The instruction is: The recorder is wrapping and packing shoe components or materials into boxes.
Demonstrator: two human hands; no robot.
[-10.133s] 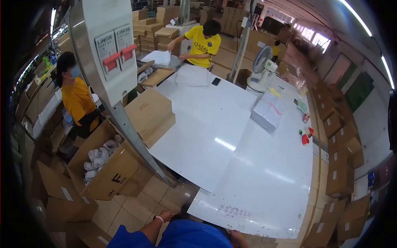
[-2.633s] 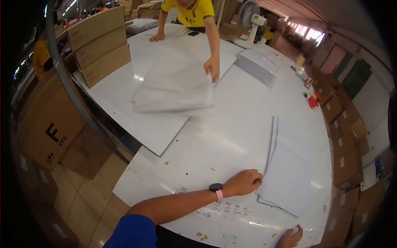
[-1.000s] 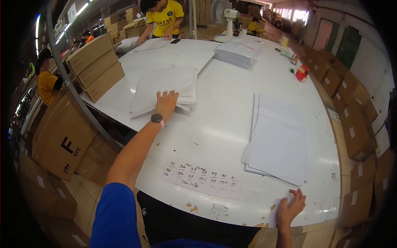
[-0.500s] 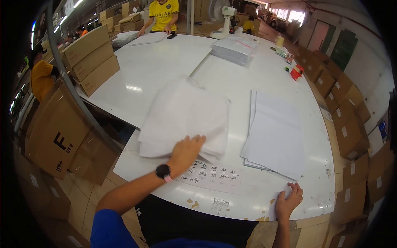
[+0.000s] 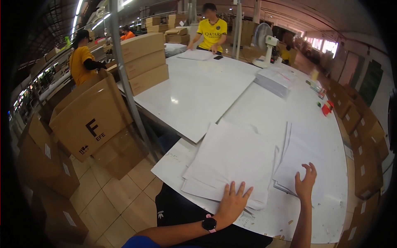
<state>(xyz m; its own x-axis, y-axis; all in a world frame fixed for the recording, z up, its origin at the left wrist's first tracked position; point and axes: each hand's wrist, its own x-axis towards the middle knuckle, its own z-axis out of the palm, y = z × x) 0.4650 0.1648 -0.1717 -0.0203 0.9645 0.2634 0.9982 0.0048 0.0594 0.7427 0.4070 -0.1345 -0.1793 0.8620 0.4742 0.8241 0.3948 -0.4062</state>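
Note:
A stack of thin white sheets (image 5: 235, 153) lies unevenly on the near part of the white table, its edges fanned at the lower left. My left hand (image 5: 234, 203), wearing a dark round watch with a pink strap, rests on the stack's near edge with fingers spread. To the right is a second pile of white sheets (image 5: 295, 159), with a darker layer showing at its near edge. Over the near part of that pile hovers or rests my right hand (image 5: 306, 180), fingers apart and a little curled; whether it touches the sheets I cannot tell.
The white table (image 5: 194, 99) stretches away. Brown boxes (image 5: 144, 62) are stacked at its left, beside a metal post (image 5: 124, 70). A large carton (image 5: 93, 120) stands on the floor. Far back are a bagged stack (image 5: 275, 80), a fan (image 5: 264, 41) and a person in yellow (image 5: 211, 35).
The view has swung left. The left-hand stack lies flatter, and my left hand is flat on it. My right hand has gone from the table's front edge to the right-hand pile.

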